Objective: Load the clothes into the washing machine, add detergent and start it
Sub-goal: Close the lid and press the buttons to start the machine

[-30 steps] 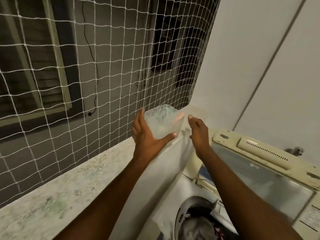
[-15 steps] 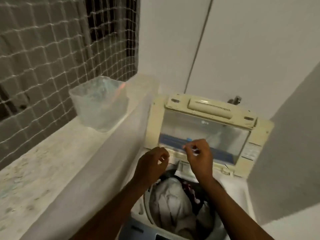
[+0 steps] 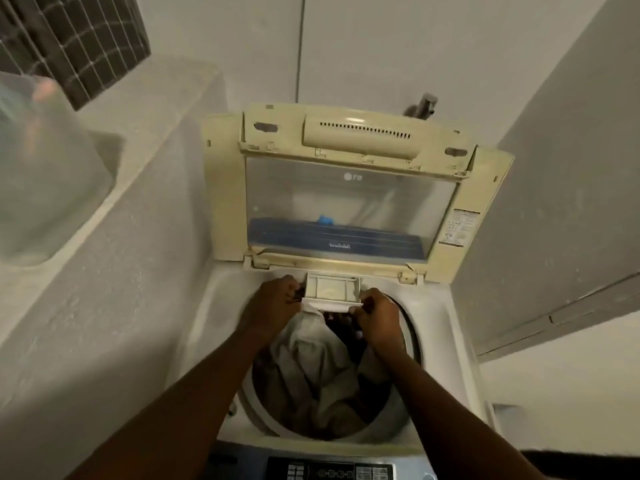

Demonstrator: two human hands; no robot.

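Both hands have dropped to the detergent drawer (image 3: 331, 293), left hand (image 3: 273, 303) and right hand (image 3: 379, 315) fingers gripping its front corners.

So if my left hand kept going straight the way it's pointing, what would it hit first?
Probably the raised lid, at its hinged base. The left hand points away from you beside the drawer, though depth is unclear.

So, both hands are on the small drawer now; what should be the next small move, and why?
Probably push the detergent drawer back in. The left hand and right hand grip its two front corners, it stands pulled out over the clothes, and the lid is up.
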